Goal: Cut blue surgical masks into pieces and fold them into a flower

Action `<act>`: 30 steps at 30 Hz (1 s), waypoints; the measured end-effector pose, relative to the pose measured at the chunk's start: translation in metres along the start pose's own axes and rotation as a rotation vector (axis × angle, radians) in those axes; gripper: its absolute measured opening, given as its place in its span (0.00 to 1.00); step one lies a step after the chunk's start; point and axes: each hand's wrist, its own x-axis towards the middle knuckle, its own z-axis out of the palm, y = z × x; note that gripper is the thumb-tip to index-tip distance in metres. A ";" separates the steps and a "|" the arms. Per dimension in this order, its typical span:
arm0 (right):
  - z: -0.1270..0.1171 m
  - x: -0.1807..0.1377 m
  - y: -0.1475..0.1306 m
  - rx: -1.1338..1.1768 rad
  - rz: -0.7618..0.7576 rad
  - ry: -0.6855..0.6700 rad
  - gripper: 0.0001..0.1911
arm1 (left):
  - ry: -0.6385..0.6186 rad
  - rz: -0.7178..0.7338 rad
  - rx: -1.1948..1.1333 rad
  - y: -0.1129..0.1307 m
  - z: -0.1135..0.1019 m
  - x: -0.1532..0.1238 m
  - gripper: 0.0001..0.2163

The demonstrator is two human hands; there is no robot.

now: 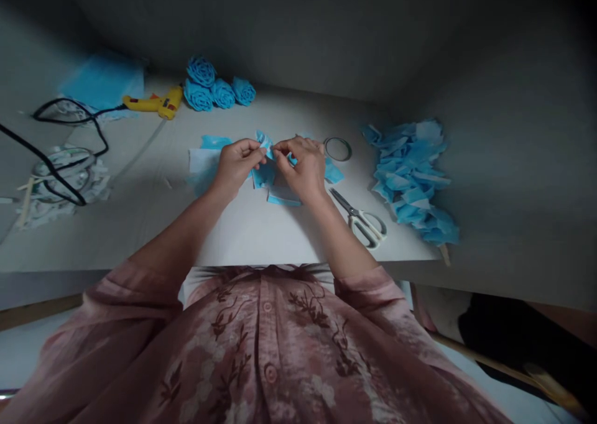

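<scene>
Between my two hands is a small folded piece of blue and white fabric (264, 140). My left hand (239, 163) pinches it from the left, thumb against fingers. From the right, my right hand (302, 163) is closed on its other edge, with the fingertips of both hands almost meeting. Under and around my hands lie loose cut blue pieces (263, 176) on the pale table. Scissors (358, 216) with white handles rest beside my right forearm, blades pointing away from me. A ring-shaped roll of tape (338, 149) lies just right of my right hand.
At the back left are several blue fabric roses (200, 73) and a yellow glue gun (161, 102) with a black cord. A blue sheet (105, 79) lies behind it. White scraps (65, 175) lie far left. A long heap of blue ruffled pieces (410, 175) sits by the right wall.
</scene>
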 end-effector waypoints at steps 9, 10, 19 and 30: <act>-0.005 0.001 -0.002 0.037 0.007 -0.070 0.11 | 0.007 0.060 0.121 0.004 0.002 -0.004 0.06; -0.004 0.001 -0.002 0.041 0.009 -0.070 0.11 | 0.014 0.083 0.154 0.005 0.002 -0.004 0.06; -0.003 0.003 0.002 0.128 0.022 -0.067 0.10 | 0.023 0.201 0.315 0.005 0.000 -0.006 0.05; 0.000 0.004 0.007 0.161 -0.021 -0.044 0.09 | 0.031 0.294 0.375 -0.005 -0.001 -0.002 0.04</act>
